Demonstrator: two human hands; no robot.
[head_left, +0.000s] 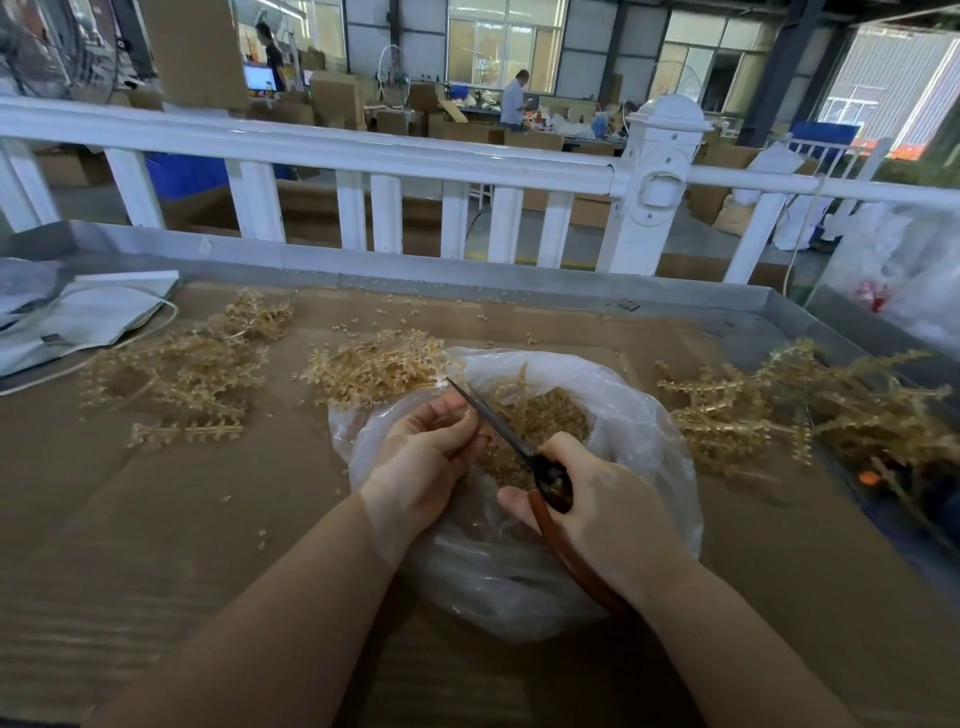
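Amber plastic sprues lie in a loose heap on the cardboard, well out to the left of the grip, with a second heap just beyond the left knuckles. The left hand has its fingers curled in against the thumb, pinching a small sprig that is almost wholly hidden inside them, right at the blades.

The scissors slant up and leftward from the right hand, which wraps its fingers round the reddish-brown handles. The blades look nearly together, their tips just past the left fingertips. Under both hands the clear plastic bag gapes open, with cut bits piled inside it, directly below the pinch. Far to the right of the scissors sprawls a larger tangle of uncut branches.

The main risk, as I judge it, is the closeness of blade and fingertip. The sprig is short and the pinch sits against the cutting edge, so a hasty snip could nick a finger. A cut made off-centre could also fling a piece past the bag's rim onto the cardboard, where strays already lie. The thin film could also snag on the tips if they dip.
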